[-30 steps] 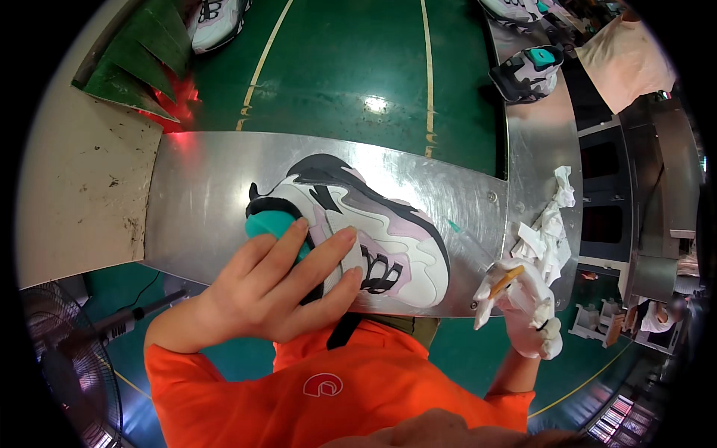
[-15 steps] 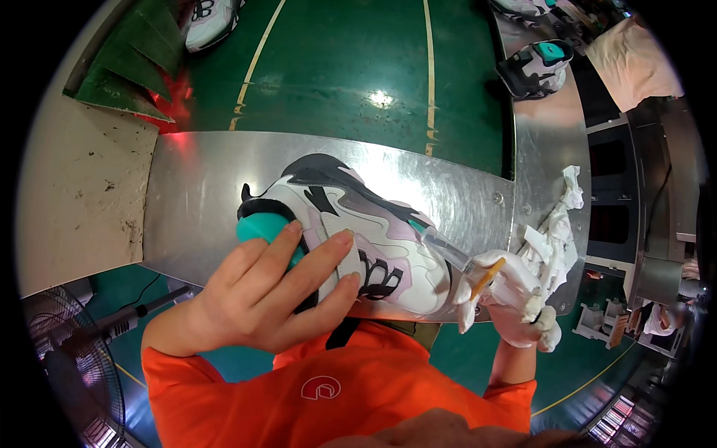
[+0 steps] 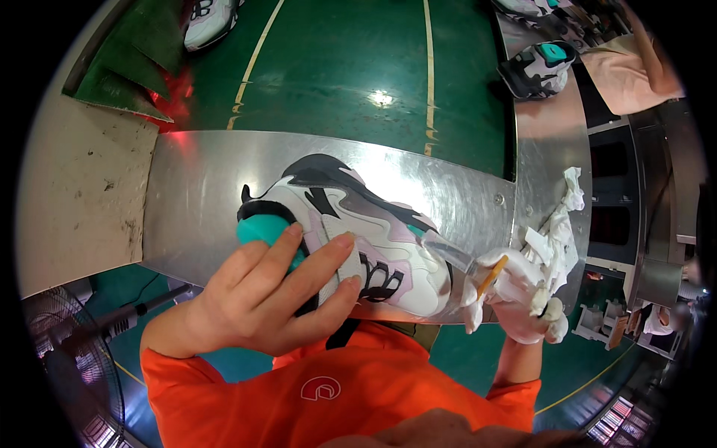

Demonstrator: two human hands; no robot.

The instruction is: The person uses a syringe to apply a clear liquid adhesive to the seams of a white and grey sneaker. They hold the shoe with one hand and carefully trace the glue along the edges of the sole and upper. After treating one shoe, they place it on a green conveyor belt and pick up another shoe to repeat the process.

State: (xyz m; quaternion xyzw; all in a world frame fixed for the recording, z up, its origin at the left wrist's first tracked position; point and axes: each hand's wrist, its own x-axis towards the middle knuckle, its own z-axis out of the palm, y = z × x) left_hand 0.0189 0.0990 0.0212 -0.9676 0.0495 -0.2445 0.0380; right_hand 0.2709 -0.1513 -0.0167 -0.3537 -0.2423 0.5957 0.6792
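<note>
A white, lilac and grey sneaker (image 3: 373, 224) lies on its side on the metal surface, toe to the right, with a turquoise shoe last (image 3: 263, 226) in its opening. My left hand (image 3: 272, 287) is closed over the ankle opening and tongue, gripping the shoe. Past the toe, my right hand (image 3: 519, 317) is closed around a bunched white cloth (image 3: 515, 280), which hides most of its fingers. A tan stick (image 3: 492, 275) pokes out of that bundle. From it a clear, blade-like piece (image 3: 449, 252) reaches to the sneaker's toe side; its kind I cannot make out.
Beyond the metal plate (image 3: 194, 201) runs a green conveyor belt (image 3: 336, 75) with yellow lines. Another sneaker (image 3: 541, 71) stands at the back right; one more (image 3: 211, 22) sits far left. Crumpled white rags (image 3: 553, 246) lie right. A fan (image 3: 75, 358) stands lower left.
My right hand has shifted slightly right with the cloth and stick. My left hand and the sneaker hold still. At the far right, another person's arm has come into view.
</note>
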